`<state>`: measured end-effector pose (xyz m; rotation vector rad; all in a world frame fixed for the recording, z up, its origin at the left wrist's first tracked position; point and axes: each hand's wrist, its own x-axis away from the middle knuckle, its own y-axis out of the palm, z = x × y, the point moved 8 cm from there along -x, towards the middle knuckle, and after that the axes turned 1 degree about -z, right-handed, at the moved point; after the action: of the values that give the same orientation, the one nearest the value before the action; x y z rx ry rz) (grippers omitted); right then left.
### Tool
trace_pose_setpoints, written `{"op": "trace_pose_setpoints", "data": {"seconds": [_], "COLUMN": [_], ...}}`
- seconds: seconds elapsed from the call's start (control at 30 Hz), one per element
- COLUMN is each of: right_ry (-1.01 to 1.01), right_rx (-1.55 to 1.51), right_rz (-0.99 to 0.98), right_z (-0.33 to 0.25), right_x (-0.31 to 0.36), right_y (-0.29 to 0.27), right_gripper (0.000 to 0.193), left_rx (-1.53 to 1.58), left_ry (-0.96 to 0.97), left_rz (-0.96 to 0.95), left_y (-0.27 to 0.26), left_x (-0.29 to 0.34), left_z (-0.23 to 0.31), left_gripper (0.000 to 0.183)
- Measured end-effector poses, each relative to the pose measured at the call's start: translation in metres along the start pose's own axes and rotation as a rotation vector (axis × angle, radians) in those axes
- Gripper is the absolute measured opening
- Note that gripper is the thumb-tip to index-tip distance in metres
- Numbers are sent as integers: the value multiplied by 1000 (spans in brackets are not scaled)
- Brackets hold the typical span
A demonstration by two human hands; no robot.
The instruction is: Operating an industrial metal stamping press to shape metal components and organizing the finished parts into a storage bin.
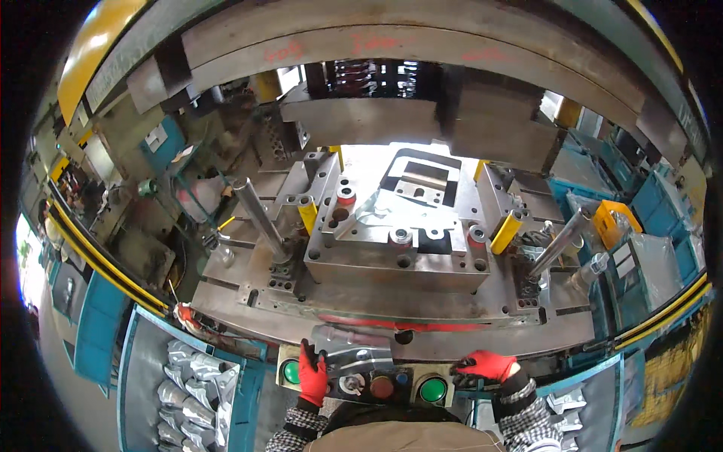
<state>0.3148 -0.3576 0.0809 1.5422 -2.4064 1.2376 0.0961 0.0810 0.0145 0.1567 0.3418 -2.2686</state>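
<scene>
My left hand (312, 374), in a red glove with black fingertips, is closed on the left end of a shiny stamped sheet-metal part (354, 349). That part lies level above a control panel (413, 380), partly covering it. Left of the hand is a green push button (291, 371). My right hand (488, 367), gloved alike, hovers beyond the panel's right end with fingers loosely stretched leftward and nothing visible in them. Closest to it is a second green button (432, 389). A red button (381, 387) sits mid-panel.
Ahead stands a press with a lower die (399, 275), guide posts (260, 218) and yellow blocks (507, 232). Its heavy upper die (361, 120) hangs above. A blue bin (252, 392) at left holds several metal parts (188, 395); another bin (619, 388) is at right.
</scene>
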Motion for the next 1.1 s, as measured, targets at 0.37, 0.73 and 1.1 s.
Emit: {"op": "trace_pose_setpoints", "data": {"seconds": [0.37,0.73,1.1], "right_ry": [303,342,244], "right_rx": [-134,-87,-104], "right_rz": [404,512,517], "right_z": [134,120,101], "right_x": [9,2,-3], "right_y": [138,148,141], "right_gripper": [111,108,102], "left_rx": [39,-37,-72], "left_ry": [-687,-505,-564], "left_rz": [-202,-72,-48], "left_y": [-99,-112,-133], "left_x": [17,21,27], "left_z": [-128,-161,-164], "left_gripper": [93,89,84]}}
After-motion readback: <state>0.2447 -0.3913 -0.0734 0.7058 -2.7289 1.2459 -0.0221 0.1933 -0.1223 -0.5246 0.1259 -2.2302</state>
